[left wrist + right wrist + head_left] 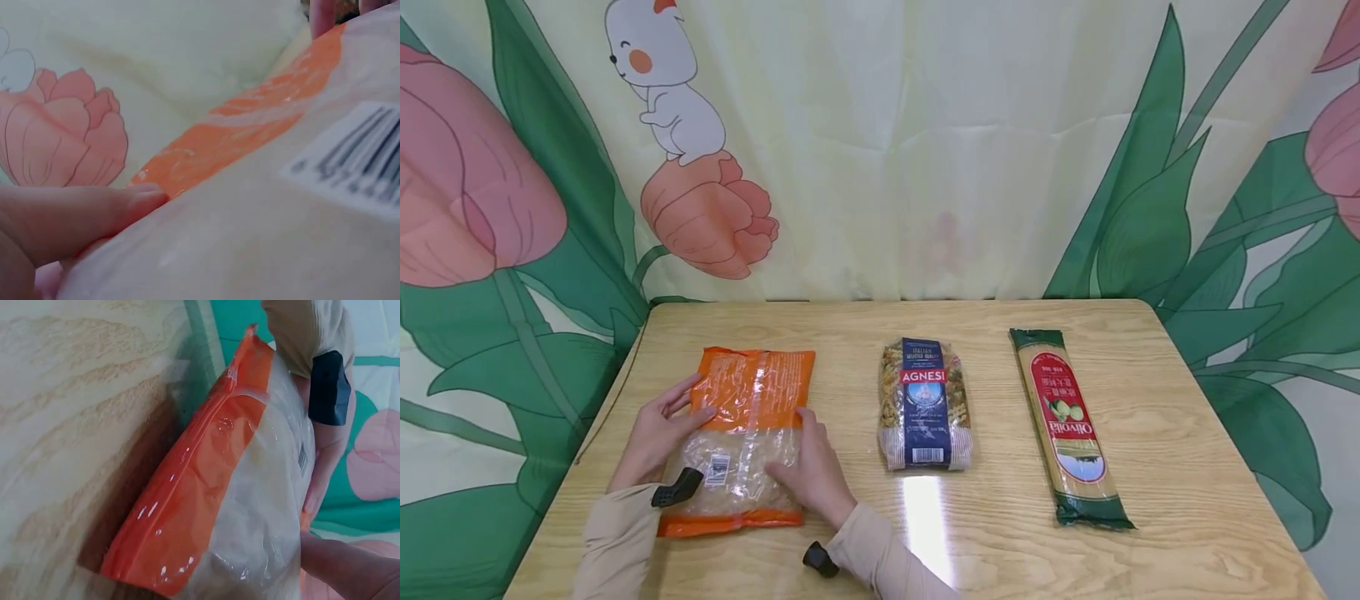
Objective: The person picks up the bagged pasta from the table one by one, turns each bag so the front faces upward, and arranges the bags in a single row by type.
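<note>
I'm holding the bag (747,446) between my left grip (658,429), which pinches its left side, and my right grip (814,469), holding its right. Right of the right grip, pasta (924,406), then spaghetti (1070,427), lie on the bench (1000,542).

The light-brown wooden surface (1195,467) has a blue-and-clear plastic pasta bag (925,404) and a long, green-ended plastic noodle pack (1071,427) on it.

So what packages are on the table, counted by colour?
Orange-banded bag: 1
Blue-labelled pasta bag: 1
Red-labelled long pack with green ends: 1
Total: 3
</note>
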`<state>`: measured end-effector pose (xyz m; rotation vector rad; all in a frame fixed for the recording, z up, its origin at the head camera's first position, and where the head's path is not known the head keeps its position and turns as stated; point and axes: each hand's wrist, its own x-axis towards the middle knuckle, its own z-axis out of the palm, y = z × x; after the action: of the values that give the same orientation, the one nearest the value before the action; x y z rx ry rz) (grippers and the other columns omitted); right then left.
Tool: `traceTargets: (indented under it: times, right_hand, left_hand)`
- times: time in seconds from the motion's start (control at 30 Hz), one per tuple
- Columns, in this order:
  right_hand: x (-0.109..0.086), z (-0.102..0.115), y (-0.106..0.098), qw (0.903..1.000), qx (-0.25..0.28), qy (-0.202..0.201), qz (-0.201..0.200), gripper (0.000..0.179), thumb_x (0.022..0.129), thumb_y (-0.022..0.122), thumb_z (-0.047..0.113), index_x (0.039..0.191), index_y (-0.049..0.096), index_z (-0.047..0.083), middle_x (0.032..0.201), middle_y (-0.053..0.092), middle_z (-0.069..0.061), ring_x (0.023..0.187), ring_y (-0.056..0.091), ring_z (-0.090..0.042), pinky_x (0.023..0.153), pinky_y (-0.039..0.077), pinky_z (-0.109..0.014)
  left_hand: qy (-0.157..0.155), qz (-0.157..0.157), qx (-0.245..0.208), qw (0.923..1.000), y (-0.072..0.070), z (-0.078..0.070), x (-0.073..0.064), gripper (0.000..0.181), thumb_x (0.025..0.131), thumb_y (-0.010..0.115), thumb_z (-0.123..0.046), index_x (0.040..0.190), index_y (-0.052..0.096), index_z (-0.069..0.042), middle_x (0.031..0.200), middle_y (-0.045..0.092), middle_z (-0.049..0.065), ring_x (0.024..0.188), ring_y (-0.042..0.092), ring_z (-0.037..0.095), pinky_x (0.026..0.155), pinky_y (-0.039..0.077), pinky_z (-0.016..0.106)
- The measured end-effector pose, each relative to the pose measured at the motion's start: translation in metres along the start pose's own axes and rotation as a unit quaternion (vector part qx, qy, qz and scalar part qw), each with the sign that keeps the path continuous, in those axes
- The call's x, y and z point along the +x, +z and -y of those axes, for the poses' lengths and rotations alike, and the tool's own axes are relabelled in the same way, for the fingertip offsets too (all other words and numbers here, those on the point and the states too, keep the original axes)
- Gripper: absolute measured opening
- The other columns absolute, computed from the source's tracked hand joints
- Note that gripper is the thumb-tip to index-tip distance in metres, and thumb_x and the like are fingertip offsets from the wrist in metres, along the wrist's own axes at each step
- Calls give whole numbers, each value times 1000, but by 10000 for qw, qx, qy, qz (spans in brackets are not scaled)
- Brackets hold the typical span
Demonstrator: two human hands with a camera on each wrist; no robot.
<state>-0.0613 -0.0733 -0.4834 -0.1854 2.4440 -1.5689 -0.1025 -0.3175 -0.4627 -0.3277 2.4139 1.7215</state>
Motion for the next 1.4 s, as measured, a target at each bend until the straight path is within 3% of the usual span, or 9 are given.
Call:
traceTargets:
  times: [0.27, 0.47, 0.6, 0.7, 0.83, 0.97, 1.17, 1.23, 1.4]
  right_hand:
    - [1, 1, -5, 9998, 195, -16, -30, 89, 81, 83, 21, 152, 30, 10, 136, 50, -18, 120, 55, -33, 102, 47, -48]
    - [3, -2, -8, 9994, 334, -75, 42, 90, 81, 82, 20, 152, 27, 8, 138, 48, -20, 125, 53, -34, 105, 45, -48]
    - [3, -5, -14, 9992, 364, -138, 80, 91, 81, 83, 25, 152, 27, 8, 138, 48, -22, 125, 52, -36, 106, 45, -50]
    - [4, -6, -18, 9989, 412, -141, 177, 94, 81, 82, 33, 153, 26, 9, 140, 46, -23, 128, 50, -37, 107, 43, -52]
    - [6, -9, -22, 9981, 532, -60, 288, 98, 81, 80, 44, 155, 24, 12, 147, 40, -24, 133, 45, -40, 109, 39, -57]
    - [8, -12, -23, 9972, 642, -111, 377, 97, 82, 78, 47, 155, 25, 14, 150, 37, -25, 135, 43, -42, 109, 38, -60]
    - [12, -12, -31, 9962, 675, -292, 471, 99, 82, 79, 46, 157, 22, 16, 153, 37, -22, 135, 44, -38, 110, 38, -57]
    - [13, -12, -34, 9959, 673, -311, 510, 103, 81, 80, 47, 158, 19, 17, 155, 35, -20, 136, 43, -37, 110, 38, -56]
    - [15, -13, -43, 9944, 759, -293, 669, 109, 78, 82, 48, 160, 16, 18, 157, 34, -16, 136, 44, -35, 112, 37, -54]
  left_hand:
    - [67, -348, -104, 9993, 14, -15, -1, 81, 91, 74, -26, 157, 29, -16, 145, 51, 20, 93, 64, -5, 80, 58, 24]
    - [175, -479, -124, 9986, 23, -28, -6, 74, 92, 72, -23, 155, 34, -13, 142, 54, 20, 91, 67, -3, 80, 58, 21]
    - [254, -600, -405, 9971, 29, -38, -12, 71, 91, 74, -18, 152, 39, -10, 122, 68, 0, 88, 69, -2, 78, 57, 19]
    - [220, -744, -660, 9948, 34, -45, -16, 69, 89, 75, -15, 150, 43, -9, 106, 68, -16, 85, 70, -1, 77, 57, 17]
    - [156, -860, -913, 9920, 39, -53, -20, 67, 88, 75, -10, 148, 45, -9, 99, 67, -19, 83, 70, 0, 76, 57, 16]
    - [147, -801, -883, 9928, 41, -63, -24, 67, 90, 72, -6, 150, 43, -10, 108, 67, -13, 83, 70, 0, 76, 57, 17]
    - [179, -426, -400, 9981, 42, -76, -32, 71, 94, 68, -10, 155, 33, -12, 134, 55, 13, 87, 67, -3, 79, 56, 17]
    - [227, -332, -288, 9988, 42, -79, -35, 73, 94, 68, -10, 156, 30, -11, 129, 56, 13, 88, 67, -4, 78, 56, 17]
    - [366, -184, -413, 9983, 43, -81, -41, 75, 93, 67, -6, 156, 27, -5, 106, 59, -4, 87, 67, -3, 75, 57, 19]
